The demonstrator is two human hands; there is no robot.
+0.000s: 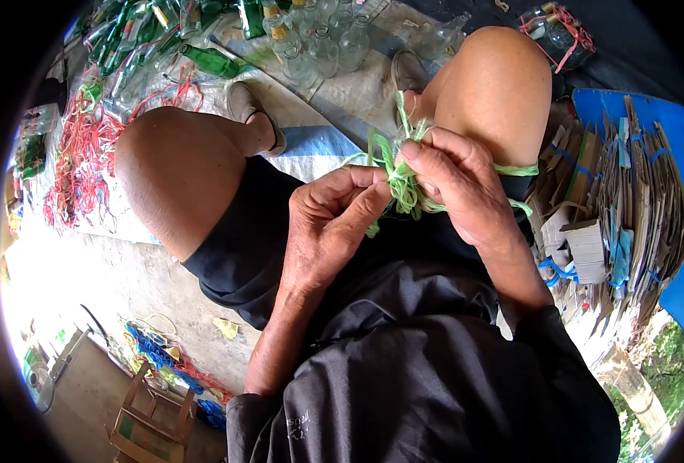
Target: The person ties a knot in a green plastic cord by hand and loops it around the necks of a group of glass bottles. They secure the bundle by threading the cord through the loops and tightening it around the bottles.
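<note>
A tangled bunch of light green plastic twine (405, 191) is held above my lap, between my two hands. My left hand (330, 220) pinches its left side with thumb and forefinger. With bent fingers and thumb, my right hand (462, 181) grips the upper right of the bunch. Loose green ends stick up above the fingers, and more strands run right across my thigh, below the bare knee (496, 81). The exact crossing of the strands inside the bunch is hidden by my fingertips.
Green glass bottles (212, 60) and clear glass bottles (323, 52) stand or lie ahead on a sheet. Red and pink twine (87, 170) is heaped at left. Tied flattened cardboard (651, 201) stacks at right. A small wooden stool (153, 417) is at lower left.
</note>
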